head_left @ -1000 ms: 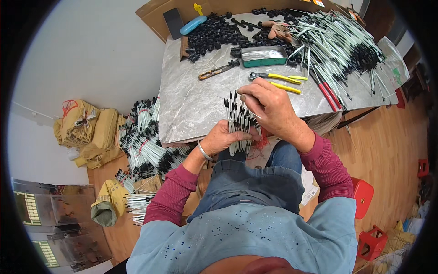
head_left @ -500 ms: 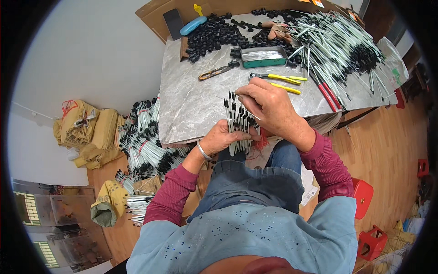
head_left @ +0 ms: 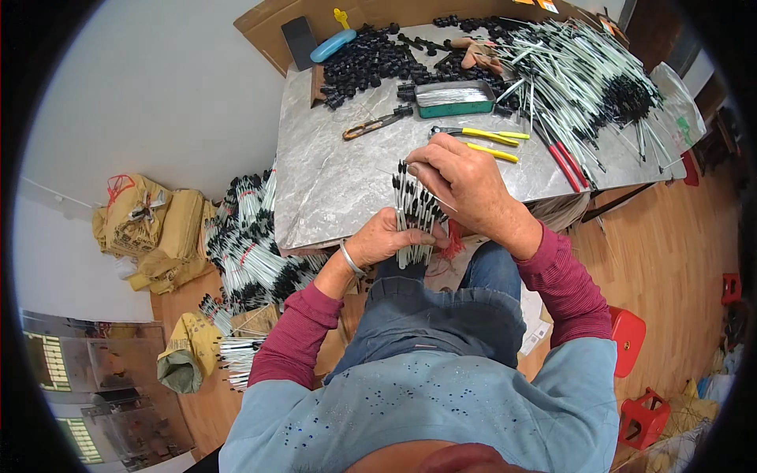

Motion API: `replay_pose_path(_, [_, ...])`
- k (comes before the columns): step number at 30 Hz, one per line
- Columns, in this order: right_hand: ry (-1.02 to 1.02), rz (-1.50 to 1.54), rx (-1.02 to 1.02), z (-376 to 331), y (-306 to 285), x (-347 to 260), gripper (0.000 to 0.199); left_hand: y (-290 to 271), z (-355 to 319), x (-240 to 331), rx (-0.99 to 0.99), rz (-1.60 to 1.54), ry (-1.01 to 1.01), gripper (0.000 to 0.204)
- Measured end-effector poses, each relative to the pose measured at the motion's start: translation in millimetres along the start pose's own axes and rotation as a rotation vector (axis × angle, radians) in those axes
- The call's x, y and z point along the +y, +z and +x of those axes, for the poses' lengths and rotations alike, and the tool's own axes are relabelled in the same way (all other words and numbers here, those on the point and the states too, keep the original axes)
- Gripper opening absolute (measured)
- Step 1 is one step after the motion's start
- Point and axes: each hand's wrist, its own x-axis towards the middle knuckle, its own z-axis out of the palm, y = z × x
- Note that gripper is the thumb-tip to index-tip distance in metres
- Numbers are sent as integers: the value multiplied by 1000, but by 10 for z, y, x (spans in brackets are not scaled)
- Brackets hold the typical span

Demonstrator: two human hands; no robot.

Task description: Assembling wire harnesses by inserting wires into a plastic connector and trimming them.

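Over my lap at the table's front edge, my left hand (head_left: pixel 384 238) is closed around a bunch of thin pale rods with black tips (head_left: pixel 413 206). The tips point up and away from me, slightly fanned. Close above them, my right hand (head_left: pixel 467 178) pinches a thin metal wire (head_left: pixel 446 203) by the black tips. One wire end sticks out below the right fingers; a faint thin line shows to the left of the tips. Red strings (head_left: pixel 452 241) hang beside the left fingertips.
On the table (head_left: pixel 331 173) lie an open tin of thin wires (head_left: pixel 455 99), yellow-handled pliers (head_left: pixel 493 142), red-handled pliers (head_left: pixel 567 165), a box cutter (head_left: pixel 378 124), black plastic parts (head_left: pixel 371 63) and a heap of rods (head_left: pixel 583 79). Bundled rods (head_left: pixel 252 260) and yellow sacks (head_left: pixel 142 213) stand left; a red stool (head_left: pixel 625 341) right.
The bunch of rods has shifted slightly to the right, its tips leaning more toward my right fingers. Both hands keep nearly the same place and grip.
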Motion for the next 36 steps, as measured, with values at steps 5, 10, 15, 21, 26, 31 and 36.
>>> replay_pose_path(5, [-57, 11, 15, 56, -14, 57, 12, 44, 11, -1, 21, -9, -29, 15])
replay_pose_path(10, [-123, -31, -30, 47, 18, 177, 15, 37, 2, -43, 14, 34, -9, 18])
replay_pose_path(15, [340, 666, 30, 11, -4, 504, 24, 35, 32, -166, 50, -113, 10, 19])
replay_pose_path(21, [233, 81, 117, -500, 199, 783, 18, 15, 16, -193, 64, -186, 41, 18])
replay_pose_path(26, [-139, -160, -154, -543, 769, 928, 34, -4, 2, -207, 58, -166, 35, 18])
replay_pose_path(31, [-231, -277, -339, -361, 1135, 889, 43, -17, -131, -316, 46, -111, 33, 19])
replay_pose_path(36, [-233, -386, -489, -313, 1231, 839, 57, 121, -291, -536, 183, -80, 130, 17])
